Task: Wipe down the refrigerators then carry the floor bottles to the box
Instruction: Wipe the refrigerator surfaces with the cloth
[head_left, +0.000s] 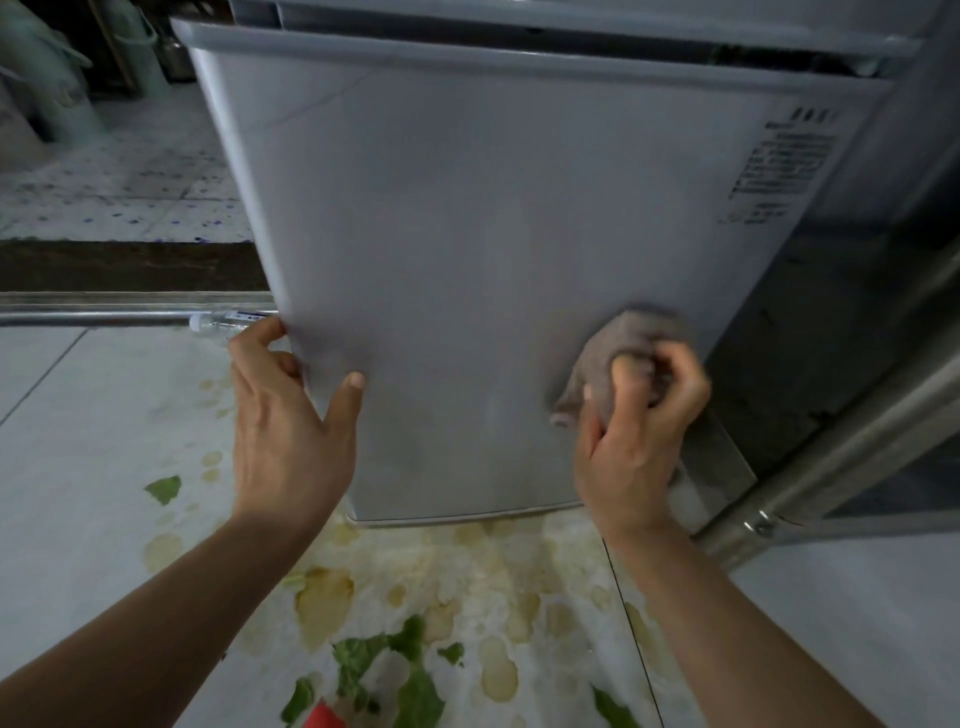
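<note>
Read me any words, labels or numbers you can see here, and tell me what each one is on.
None can be quoted.
Printed label at the upper right of the refrigerator door: several lines of dark text, too small and blurred to read.
Label on the bottle lying on the floor behind the left hand: blue print, too blurred to read.

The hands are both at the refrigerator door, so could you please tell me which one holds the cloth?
The right hand grips the grey cloth against the refrigerator door; the left hand only holds the door's left edge.

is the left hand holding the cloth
No, the right hand grips the cloth against the refrigerator door; the left hand holds the door's edge.
</note>
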